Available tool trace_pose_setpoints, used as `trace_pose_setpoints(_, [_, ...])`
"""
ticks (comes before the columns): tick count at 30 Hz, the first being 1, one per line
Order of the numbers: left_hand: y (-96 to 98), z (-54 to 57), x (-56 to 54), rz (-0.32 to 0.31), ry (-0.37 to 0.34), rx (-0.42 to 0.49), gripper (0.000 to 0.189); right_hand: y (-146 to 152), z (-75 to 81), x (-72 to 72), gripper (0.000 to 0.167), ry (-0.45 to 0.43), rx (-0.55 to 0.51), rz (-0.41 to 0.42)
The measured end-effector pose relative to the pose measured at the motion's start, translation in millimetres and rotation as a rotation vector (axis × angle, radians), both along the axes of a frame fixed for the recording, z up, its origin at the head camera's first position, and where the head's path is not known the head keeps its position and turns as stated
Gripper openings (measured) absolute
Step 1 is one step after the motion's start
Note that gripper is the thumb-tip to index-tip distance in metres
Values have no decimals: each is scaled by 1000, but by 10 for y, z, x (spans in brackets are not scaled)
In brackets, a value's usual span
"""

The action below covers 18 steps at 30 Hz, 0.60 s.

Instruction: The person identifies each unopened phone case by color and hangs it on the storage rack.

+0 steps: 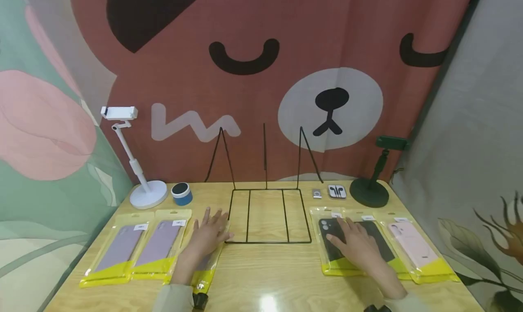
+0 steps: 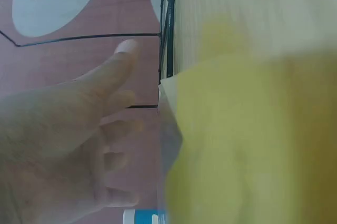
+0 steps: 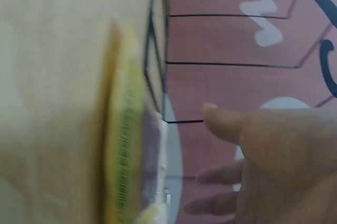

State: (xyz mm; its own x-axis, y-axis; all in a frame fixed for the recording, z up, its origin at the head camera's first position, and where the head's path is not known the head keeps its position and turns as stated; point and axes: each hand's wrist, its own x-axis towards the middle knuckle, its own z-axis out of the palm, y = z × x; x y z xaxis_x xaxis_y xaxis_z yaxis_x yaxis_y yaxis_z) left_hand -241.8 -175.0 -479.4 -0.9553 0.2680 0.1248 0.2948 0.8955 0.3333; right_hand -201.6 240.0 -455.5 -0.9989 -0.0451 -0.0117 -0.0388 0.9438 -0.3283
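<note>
My left hand (image 1: pixel 208 235), fingers spread, is over a clear-and-yellow phone case package (image 1: pixel 207 267), covering much of it. In the left wrist view, the fingers extend above that package, holding nothing. Two more packages with lavender phone cases (image 1: pixel 122 246) lie to its left. On the right side, my right hand (image 1: pixel 359 246) reaches over packages with dark phone cases (image 1: pixel 382 239), partly hiding them. Its fingers are extended and grip nothing in the right wrist view. Beyond them lies a pink phone case (image 1: pixel 412 244) in its package. Between the hands stands a black wire rack (image 1: pixel 268 242).
A white phone stand (image 1: pixel 149 195) and a small blue jar (image 1: pixel 181 195) stand at the back left. Toward the back right are a dark green phone stand (image 1: pixel 369 192), boxed earphones (image 1: pixel 337 191) and a small silver clip device (image 1: pixel 317 193). A bear-print curtain (image 1: pixel 245 98) hangs behind the table.
</note>
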Motion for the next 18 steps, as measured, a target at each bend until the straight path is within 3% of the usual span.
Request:
trace_pose_setpoints(6, [15,-77,-26,-73,-138,30,67,-74,-183,3,78,4,76,-46])
trace_pose_setpoints(9, [-13,-106,-17,-73,-195,31,68,-88,-262,-12,82,-30,98,-71])
trace_pose_setpoints(14, [-48,-98,-33,-38,-190,17,73,-100,-300,-30,88,-50,98,-100])
trace_pose_setpoints(18, [-39,-88,-76,-66,-168,-8,71,-116,-284,-47,86,-37,100,-83])
